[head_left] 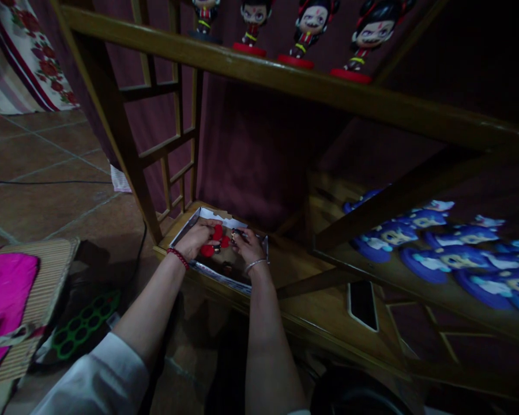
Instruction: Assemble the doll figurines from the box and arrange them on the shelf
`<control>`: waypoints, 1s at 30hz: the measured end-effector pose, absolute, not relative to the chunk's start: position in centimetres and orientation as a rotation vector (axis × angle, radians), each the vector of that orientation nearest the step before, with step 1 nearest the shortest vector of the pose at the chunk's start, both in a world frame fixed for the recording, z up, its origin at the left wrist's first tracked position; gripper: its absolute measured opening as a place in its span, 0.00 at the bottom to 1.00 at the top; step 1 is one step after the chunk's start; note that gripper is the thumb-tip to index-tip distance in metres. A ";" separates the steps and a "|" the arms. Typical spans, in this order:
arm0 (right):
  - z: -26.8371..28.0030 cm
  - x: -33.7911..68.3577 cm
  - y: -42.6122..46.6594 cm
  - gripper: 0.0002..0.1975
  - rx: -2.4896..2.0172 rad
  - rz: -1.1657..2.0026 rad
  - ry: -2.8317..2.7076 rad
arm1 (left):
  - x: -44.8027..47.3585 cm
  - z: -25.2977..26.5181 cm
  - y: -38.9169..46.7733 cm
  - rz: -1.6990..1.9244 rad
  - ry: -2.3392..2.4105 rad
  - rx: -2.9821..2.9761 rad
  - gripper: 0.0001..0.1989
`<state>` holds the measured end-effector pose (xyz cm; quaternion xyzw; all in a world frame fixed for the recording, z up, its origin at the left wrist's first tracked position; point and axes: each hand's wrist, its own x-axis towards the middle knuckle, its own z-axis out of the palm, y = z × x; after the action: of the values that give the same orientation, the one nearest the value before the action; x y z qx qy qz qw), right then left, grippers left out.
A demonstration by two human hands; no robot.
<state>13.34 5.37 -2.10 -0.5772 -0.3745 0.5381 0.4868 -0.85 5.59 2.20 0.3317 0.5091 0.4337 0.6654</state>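
A shallow cardboard box (225, 216) with pale walls stands on the lower wooden shelf, and both my hands reach into it. My left hand (198, 237), with a red bead bracelet at the wrist, is closed at the box's left side, its fingertips on a small figurine with a round red base (217, 231). Between the fingers of my right hand (249, 248) is a small dark figurine (235, 235), partly covered. More red bases (207, 250) lie between the hands. Dim light and the fingers hide much of the detail.
Above, several black-haired figurines on red bases (300, 60) line a wooden shelf rail (242, 63). Blue figurines (454, 259) fill a shelf at right. A phone (363, 305) lies on the lower shelf. At left are a green holed tray (86, 325) and pink cloth (8, 288).
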 end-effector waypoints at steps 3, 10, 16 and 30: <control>-1.8 13.2 5.3 0.16 -1.370 1.332 -0.808 | -0.6 2.0 5.7 0.970 1.165 0.748 0.14; -1.6 13.2 5.3 0.17 -1.343 1.301 -0.762 | 0.0 1.9 5.7 0.946 1.154 0.758 0.15; -1.5 13.2 5.5 0.18 -1.238 1.325 -0.708 | 0.0 2.1 5.5 0.944 1.108 0.736 0.15; -1.0 13.0 5.2 0.19 -1.121 1.294 -0.885 | 0.0 2.5 5.5 0.959 0.980 0.643 0.15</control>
<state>13.01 5.23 -0.97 -0.4775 -0.3770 0.5516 0.5706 0.01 5.49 2.49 0.2916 0.4443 0.4352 0.7268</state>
